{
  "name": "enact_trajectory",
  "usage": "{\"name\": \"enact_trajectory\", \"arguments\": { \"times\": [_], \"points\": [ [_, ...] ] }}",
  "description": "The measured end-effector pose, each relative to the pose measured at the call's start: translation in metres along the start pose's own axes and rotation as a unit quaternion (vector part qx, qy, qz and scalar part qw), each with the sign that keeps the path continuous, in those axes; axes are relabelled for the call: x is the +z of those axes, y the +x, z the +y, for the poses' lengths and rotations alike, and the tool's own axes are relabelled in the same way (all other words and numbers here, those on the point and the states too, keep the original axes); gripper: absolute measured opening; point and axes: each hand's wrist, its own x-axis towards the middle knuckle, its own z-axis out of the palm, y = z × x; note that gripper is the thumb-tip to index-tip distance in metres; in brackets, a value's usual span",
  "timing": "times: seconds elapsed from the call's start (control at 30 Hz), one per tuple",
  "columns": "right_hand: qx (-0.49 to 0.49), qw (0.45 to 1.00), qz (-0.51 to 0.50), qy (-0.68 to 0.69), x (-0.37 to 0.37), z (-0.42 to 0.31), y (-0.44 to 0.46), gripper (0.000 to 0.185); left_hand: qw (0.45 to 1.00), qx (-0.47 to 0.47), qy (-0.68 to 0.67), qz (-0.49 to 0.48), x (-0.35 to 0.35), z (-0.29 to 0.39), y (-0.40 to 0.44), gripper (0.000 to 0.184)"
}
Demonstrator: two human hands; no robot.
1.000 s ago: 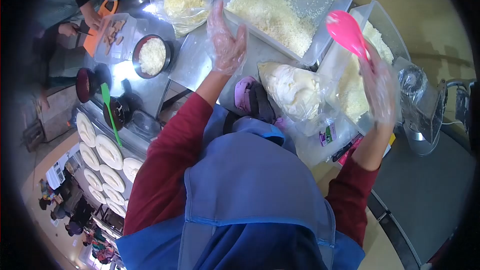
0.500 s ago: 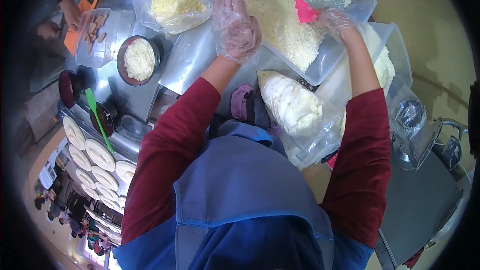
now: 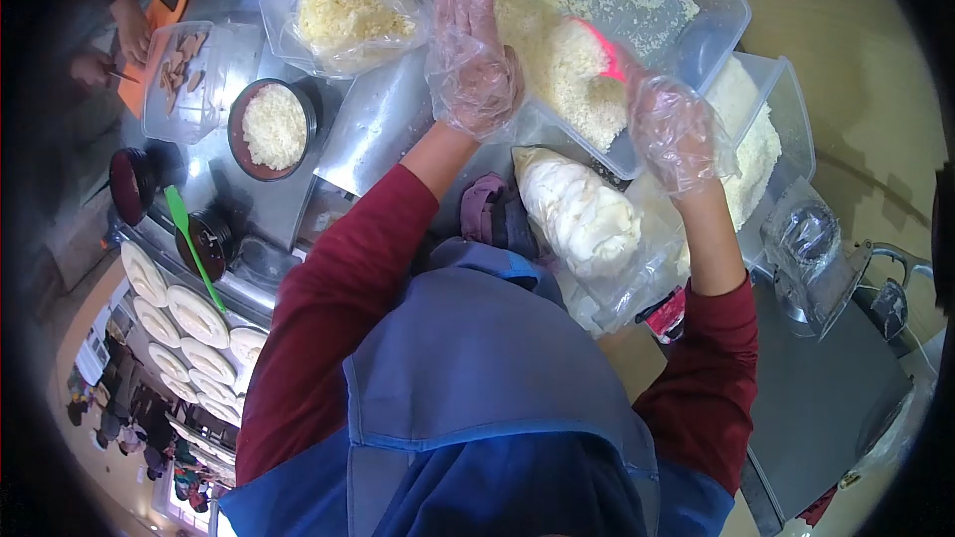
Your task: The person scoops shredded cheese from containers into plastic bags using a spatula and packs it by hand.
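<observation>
My right hand [image 3: 679, 129], in a clear plastic glove, is closed around the handle of a pink scoop [image 3: 609, 50]. The scoop's head sits in pale grated crumbs [image 3: 542, 45], which partly cover it, inside a clear plastic tub [image 3: 721, 10]. Also gloved, my left hand [image 3: 476, 55] is held with its fingers stretched out, close by the tub's left side; whether it touches the tub I cannot tell. Near my body, between my forearms, lies a plastic piping bag [image 3: 577, 209] filled with something white and creamy.
Left of my hand are a bag of yellowish gratings [image 3: 348, 10] and a dark bowl of white gratings [image 3: 276, 124]. A green spatula [image 3: 189, 229] rests on another bowl. Oval dough pieces [image 3: 199, 316] lie lower left. Another person's hand [image 3: 129, 30] works over an orange board [image 3: 159, 20].
My right hand has come down toward my body with the scoop, whose head is now partly under crumbs. My left hand has hardly moved.
</observation>
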Motion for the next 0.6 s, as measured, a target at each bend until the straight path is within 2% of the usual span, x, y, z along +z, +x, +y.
{"name": "enact_trajectory", "arguments": {
  "times": [0.03,0.17,0.23,0.27,0.3,0.33,0.37,0.4,0.43,0.47,0.5,0.53,0.57,0.6],
  "points": [
    [-0.043,0.998,0.042,-0.001,0.000,0.001,-0.005,0.048,1.000,0.001,0.000,-0.003,0.001,0.001,0.000,0.084],
    [-0.084,0.993,0.075,-0.022,-0.001,0.004,-0.026,0.049,0.999,0.010,0.013,-0.032,-0.001,-0.003,-0.001,0.080],
    [-0.040,0.997,-0.050,-0.049,-0.026,0.005,-0.032,0.046,0.999,0.002,0.021,-0.042,-0.002,-0.002,-0.002,0.080],
    [-0.040,0.997,-0.051,-0.049,-0.005,0.009,-0.033,0.046,0.999,0.001,0.020,-0.042,-0.003,-0.002,-0.003,0.080],
    [-0.080,0.973,0.173,-0.126,0.032,0.018,-0.034,0.051,0.999,0.001,0.024,-0.045,-0.004,-0.002,-0.003,0.080],
    [-0.114,0.893,0.388,-0.198,0.037,0.017,-0.028,0.055,0.999,0.002,0.028,-0.046,-0.004,-0.001,-0.002,0.080],
    [-0.113,0.892,0.389,-0.201,0.036,0.014,-0.028,0.055,0.999,0.004,0.027,-0.045,-0.003,0.000,-0.002,0.080],
    [-0.103,0.968,0.198,-0.112,0.006,-0.006,-0.015,0.053,0.998,0.002,0.034,-0.044,-0.002,-0.001,-0.003,0.080],
    [-0.087,0.996,-0.003,-0.017,-0.010,-0.017,-0.007,0.052,0.998,0.000,0.042,-0.044,-0.002,-0.002,-0.004,0.080],
    [-0.088,0.996,-0.004,-0.017,0.002,-0.009,-0.012,0.052,0.998,-0.001,0.042,-0.044,-0.002,-0.003,-0.004,0.080],
    [-0.129,0.962,0.132,-0.200,0.024,0.008,-0.022,0.050,0.998,0.000,0.041,-0.044,-0.001,-0.004,-0.004,0.080],
    [-0.165,0.876,0.260,-0.371,0.025,0.011,-0.024,0.048,0.998,0.000,0.039,-0.045,0.000,-0.004,-0.006,0.081],
    [-0.168,0.876,0.257,-0.371,0.020,0.016,-0.029,0.048,0.998,-0.003,0.037,-0.047,0.001,-0.004,-0.006,0.081],
    [-0.090,0.970,0.088,-0.208,-0.010,0.016,-0.027,0.047,0.999,-0.006,0.017,-0.038,0.002,-0.003,-0.007,0.082]
  ]
}}
